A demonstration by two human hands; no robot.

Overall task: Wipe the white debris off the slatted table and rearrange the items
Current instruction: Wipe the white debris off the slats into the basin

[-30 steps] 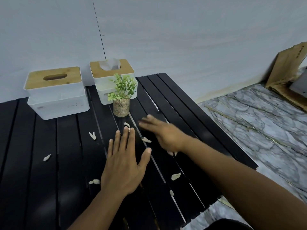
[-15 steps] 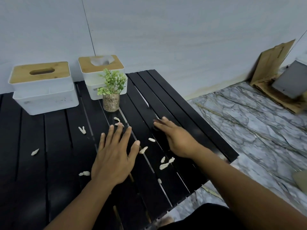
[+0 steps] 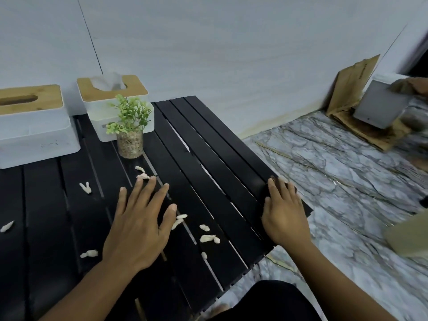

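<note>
Take the table [image 3: 208, 158] as a clock face with 6 nearest the person. The wiping looks barely begun: white debris [image 3: 209, 238] lies loose across the black slats, and no cloth shows anywhere. Closest in, one crumb sits toward 5 and a pale twisted bit toward 7. Just beyond them the left grip [image 3: 139, 228] lies palm-down near the centre, fingers spread wide and flat, holding nothing. Several pieces cluster on its 3 o'clock side, one just beside the thumb, and two more lie by its fingertips at 12. The right grip [image 3: 284, 218] rests flat on the outermost slat at the table's 3 o'clock edge, fingers straight and close together. It seems empty, though its tips are blurred. Farther out, a forked scrap lies toward 10 and a lone flake at 9. The bits are small, irregular and off-white. Some sit beside the gaps between slats, where I judge they could drop through. At 11 to 12 stand the potted plant [image 3: 129, 144], the tissue box [image 3: 99, 119] just behind it, and a larger white box [image 3: 34, 135] beside that. Rearranging them appears still to come.
</note>
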